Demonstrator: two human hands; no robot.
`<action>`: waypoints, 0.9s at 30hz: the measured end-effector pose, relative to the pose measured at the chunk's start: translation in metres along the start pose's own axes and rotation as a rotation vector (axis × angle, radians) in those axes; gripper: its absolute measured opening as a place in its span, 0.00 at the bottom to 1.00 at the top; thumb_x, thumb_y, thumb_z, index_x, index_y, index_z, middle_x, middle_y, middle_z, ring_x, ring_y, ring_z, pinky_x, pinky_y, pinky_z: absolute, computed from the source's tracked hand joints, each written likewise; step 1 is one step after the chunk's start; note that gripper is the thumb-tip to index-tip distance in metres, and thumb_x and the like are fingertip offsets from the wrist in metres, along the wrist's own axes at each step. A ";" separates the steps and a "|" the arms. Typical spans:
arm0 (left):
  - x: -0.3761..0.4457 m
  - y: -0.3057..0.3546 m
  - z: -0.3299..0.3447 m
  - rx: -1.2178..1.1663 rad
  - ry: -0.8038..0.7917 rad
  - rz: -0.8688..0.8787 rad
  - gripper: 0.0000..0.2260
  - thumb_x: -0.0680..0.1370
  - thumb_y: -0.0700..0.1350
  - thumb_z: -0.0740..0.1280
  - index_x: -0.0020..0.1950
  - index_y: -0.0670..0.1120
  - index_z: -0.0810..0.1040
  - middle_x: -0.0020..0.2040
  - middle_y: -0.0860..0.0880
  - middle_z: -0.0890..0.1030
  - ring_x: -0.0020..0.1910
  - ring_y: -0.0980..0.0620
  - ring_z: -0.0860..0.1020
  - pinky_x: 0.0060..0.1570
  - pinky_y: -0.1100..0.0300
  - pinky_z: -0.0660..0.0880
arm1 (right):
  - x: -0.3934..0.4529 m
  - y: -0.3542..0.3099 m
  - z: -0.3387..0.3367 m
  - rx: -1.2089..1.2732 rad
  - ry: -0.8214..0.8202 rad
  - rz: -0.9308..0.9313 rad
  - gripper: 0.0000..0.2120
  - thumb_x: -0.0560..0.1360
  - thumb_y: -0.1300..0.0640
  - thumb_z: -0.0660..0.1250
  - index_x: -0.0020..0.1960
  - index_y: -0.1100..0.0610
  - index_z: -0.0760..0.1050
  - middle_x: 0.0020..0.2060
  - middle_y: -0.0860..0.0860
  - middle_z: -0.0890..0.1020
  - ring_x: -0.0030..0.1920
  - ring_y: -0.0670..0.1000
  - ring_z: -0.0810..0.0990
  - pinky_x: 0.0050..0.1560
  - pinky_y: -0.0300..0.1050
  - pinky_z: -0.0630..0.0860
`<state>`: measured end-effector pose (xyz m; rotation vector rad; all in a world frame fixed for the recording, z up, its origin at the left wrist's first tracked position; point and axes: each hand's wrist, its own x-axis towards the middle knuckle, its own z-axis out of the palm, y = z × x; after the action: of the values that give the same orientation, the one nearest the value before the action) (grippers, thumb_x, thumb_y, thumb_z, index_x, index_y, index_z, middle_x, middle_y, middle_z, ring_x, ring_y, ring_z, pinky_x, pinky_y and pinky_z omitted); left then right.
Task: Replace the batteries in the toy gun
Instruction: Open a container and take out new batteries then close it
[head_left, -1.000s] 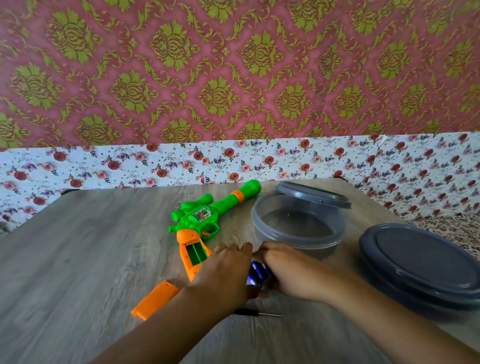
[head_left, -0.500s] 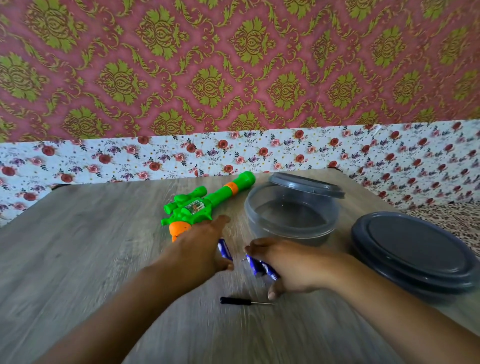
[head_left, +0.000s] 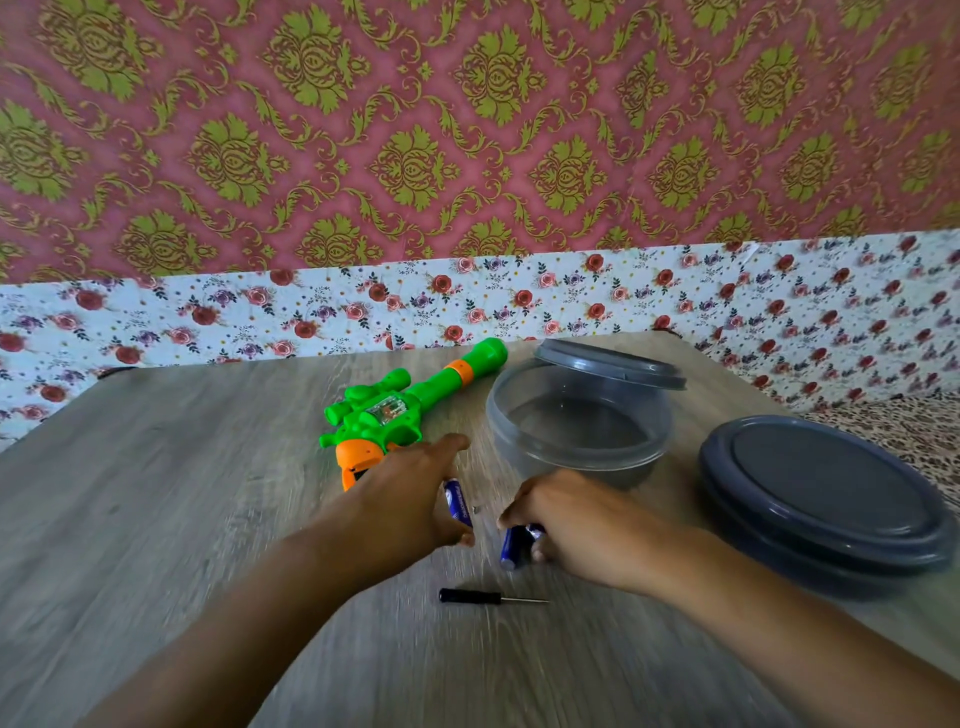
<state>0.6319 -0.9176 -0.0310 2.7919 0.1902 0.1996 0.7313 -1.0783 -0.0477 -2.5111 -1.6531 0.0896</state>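
Grey wood-look table (head_left: 156, 519) all round. Closest in, a little black screwdriver (head_left: 491, 597) lies flat. Just past it, right hand (head_left: 576, 525) curls around a couple of blue batteries (head_left: 514, 545), left hand (head_left: 410, 493) pinches one battery (head_left: 457, 501) right over the orange grip of the green toy gun (head_left: 395, 410). Further back: clear tub (head_left: 576, 426), lid (head_left: 608, 364) propped on its rim.

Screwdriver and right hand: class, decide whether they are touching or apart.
Apart. The head view shows bare table between the screwdriver and the right hand, which grips batteries.
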 end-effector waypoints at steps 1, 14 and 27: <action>0.001 0.001 0.001 -0.004 0.002 0.008 0.39 0.67 0.53 0.75 0.74 0.52 0.59 0.63 0.50 0.75 0.58 0.52 0.74 0.57 0.59 0.72 | -0.001 -0.001 -0.001 -0.015 0.012 -0.014 0.18 0.71 0.63 0.67 0.60 0.52 0.76 0.52 0.53 0.80 0.53 0.52 0.79 0.52 0.45 0.75; 0.003 0.006 0.002 -0.019 -0.010 0.049 0.39 0.68 0.52 0.74 0.74 0.53 0.58 0.65 0.51 0.74 0.59 0.54 0.74 0.55 0.63 0.71 | -0.004 -0.006 -0.010 -0.076 0.014 -0.029 0.05 0.73 0.62 0.64 0.46 0.53 0.76 0.43 0.53 0.79 0.45 0.54 0.79 0.41 0.49 0.76; 0.007 0.012 0.000 -0.032 -0.079 0.046 0.40 0.69 0.50 0.74 0.75 0.53 0.55 0.66 0.51 0.73 0.61 0.53 0.74 0.58 0.62 0.71 | 0.000 -0.006 -0.014 -0.068 -0.102 -0.040 0.08 0.75 0.59 0.65 0.54 0.55 0.77 0.48 0.53 0.78 0.49 0.53 0.77 0.45 0.46 0.73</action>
<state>0.6405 -0.9278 -0.0262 2.7683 0.1035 0.1016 0.7275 -1.0775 -0.0326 -2.5621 -1.7730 0.1630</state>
